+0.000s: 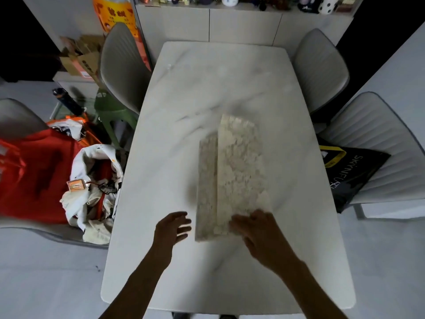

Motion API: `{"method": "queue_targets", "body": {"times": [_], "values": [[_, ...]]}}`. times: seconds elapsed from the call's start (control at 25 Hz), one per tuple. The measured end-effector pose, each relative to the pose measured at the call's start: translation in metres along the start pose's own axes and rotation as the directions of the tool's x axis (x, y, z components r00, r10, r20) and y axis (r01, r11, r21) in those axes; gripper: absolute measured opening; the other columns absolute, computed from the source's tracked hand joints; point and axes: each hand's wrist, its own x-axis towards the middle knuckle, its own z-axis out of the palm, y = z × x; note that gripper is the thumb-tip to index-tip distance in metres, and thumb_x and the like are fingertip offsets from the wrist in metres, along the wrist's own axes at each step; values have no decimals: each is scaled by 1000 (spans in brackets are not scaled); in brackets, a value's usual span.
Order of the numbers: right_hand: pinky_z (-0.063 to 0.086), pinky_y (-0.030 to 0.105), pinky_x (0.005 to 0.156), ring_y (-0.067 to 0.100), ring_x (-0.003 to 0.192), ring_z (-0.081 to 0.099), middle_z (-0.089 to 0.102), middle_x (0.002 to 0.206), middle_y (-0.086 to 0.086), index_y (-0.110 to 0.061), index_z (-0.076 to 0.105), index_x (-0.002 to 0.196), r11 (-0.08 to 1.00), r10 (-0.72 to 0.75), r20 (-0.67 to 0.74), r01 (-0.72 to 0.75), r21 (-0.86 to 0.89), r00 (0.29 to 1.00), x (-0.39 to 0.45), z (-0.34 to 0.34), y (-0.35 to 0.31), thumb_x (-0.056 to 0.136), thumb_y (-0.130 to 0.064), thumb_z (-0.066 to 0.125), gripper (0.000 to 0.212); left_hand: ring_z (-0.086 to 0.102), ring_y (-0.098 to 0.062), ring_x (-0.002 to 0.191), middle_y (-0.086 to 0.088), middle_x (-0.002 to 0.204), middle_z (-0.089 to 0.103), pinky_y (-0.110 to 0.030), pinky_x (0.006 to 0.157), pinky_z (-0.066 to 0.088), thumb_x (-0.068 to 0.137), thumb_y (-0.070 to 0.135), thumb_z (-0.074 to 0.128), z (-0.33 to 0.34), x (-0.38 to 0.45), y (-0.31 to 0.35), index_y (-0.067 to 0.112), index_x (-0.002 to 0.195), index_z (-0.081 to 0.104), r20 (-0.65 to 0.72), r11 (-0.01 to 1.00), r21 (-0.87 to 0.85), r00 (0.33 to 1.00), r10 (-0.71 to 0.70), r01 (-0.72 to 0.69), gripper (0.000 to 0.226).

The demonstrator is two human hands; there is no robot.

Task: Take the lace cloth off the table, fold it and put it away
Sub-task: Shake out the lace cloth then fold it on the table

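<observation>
Fingers point(239, 223) of the right hand point(259, 231) curl onto the near right corner of the cloth point(234, 171), gripping it. Left hand point(172, 226) hovers just beside the cloth's left edge, fingers spread and slack, holding nothing. Cloth lies folded into a long strip on the table point(207, 88).

Just the one camera here, strapped to my head, so no second view to compare with. It looks forward and steeply down over the white surface point(230, 84) from its near end, close enough that my forearms enter from the bottom edge. The wide lens bends things, pulling in chairs on both sides and the cabinet point(243, 24) at the far end.
</observation>
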Motion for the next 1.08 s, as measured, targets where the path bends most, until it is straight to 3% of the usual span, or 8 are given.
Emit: {"method": "queue_targets", "body": {"times": [0.08, 0.2, 0.4, 0.52, 0.64, 0.76, 0.88, 1.08], "values": [[55, 43, 81, 30, 107, 65, 65, 129, -1, -27, 67, 119, 988, 154, 225, -145, -54, 962, -49, 43, -2, 62, -17, 81, 60, 63, -23, 72, -11, 84, 70, -30, 66, 46, 88, 1, 60, 0, -6, -33, 14, 92, 71, -25, 986, 164, 999, -20, 24, 17], [57, 43, 81, 32, 116, 62, 58, 138, 6, -24, 64, 123, 933, 353, 299, -357, -43, 887, -79, 76, 1, 59, -23, 82, 67, 62, -17, 69, -4, 85, 71, -26, 61, 46, 87, 5, 60, 16, -6, -63, 18, 93, 71, 13, 869, 487, 996, 89, -84, 18], [25, 43, 116, 30, 150, 7, -8, 164, 3, -31, 4, 155, 766, 586, 439, -642, -26, 681, -69, 97, 27, 89, -42, 52, 82, 65, -20, 100, 3, 109, 67, -28, 82, 50, 83, 18, 63, 78, 11, -70, 18, 121, 59, 103, 697, 701, 988, 111, -151, 38], [21, 45, 118, 31, 150, -1, -15, 164, 1, -39, 3, 153, 826, 518, 485, -560, -68, 705, -67, 108, 28, 88, -48, 48, 79, 63, -28, 105, -3, 112, 64, -35, 84, 52, 75, 25, 74, 100, 25, -73, 9, 122, 53, -19, 787, 617, 1000, 12, 2, 54], [22, 52, 116, 34, 150, 6, -5, 164, 1, -43, 17, 151, 852, 491, 473, -516, -87, 731, -71, 106, 31, 84, -48, 54, 77, 68, -23, 74, -4, 88, 73, -39, 72, 58, 77, 28, 76, 105, 36, -76, 7, 96, 67, -89, 850, 520, 995, -38, 79, 30], [34, 61, 107, 41, 144, 25, 24, 160, 6, -37, 45, 142, 900, 426, 393, -425, -96, 815, -77, 98, 35, 72, -42, 70, 75, 58, -15, 59, 3, 65, 62, -26, 53, 44, 80, 27, 74, 111, 35, -77, 16, 73, 60, -131, 808, 589, 989, 66, 24, 18], [25, 60, 112, 38, 147, 14, 13, 162, 2, -38, 39, 146, 922, 378, 427, -377, -90, 821, -76, 99, 30, 75, -43, 64, 75, 55, -14, 62, 4, 67, 59, -22, 50, 39, 79, 11, 69, 109, 33, -74, 19, 73, 54, -164, 809, 584, 967, 197, -66, 17], [43, 54, 103, 37, 142, 33, 32, 157, 2, -36, 46, 142, 942, 321, 404, -332, -44, 857, -65, 101, 17, 71, -45, 65, 74, 61, -20, 68, 3, 71, 63, -22, 54, 47, 80, -4, 61, 90, 51, -71, 13, 80, 62, -119, 774, 617, 954, 274, -145, 17]]}}
